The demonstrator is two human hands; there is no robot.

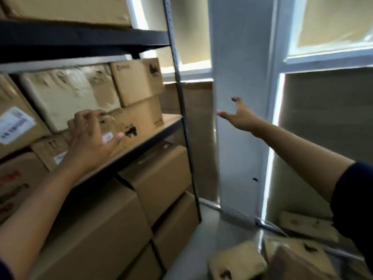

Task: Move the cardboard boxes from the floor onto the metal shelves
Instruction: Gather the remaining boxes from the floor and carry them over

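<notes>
While at shelf [141, 136], L hand [88, 136] on box [135, 126], R hand [240, 116] free.

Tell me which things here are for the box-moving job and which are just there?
For the job:
- cardboard boxes on the floor, not yet shelved
- metal shelf holding stacked boxes
- left hand at the shelved boxes
- right hand, empty, fingers spread

Just there:
- white pillar
- window frame
- floor

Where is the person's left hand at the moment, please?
Left of centre in the head view, the left hand reaches onto the middle shelf, against the stacked cardboard boxes.
</notes>
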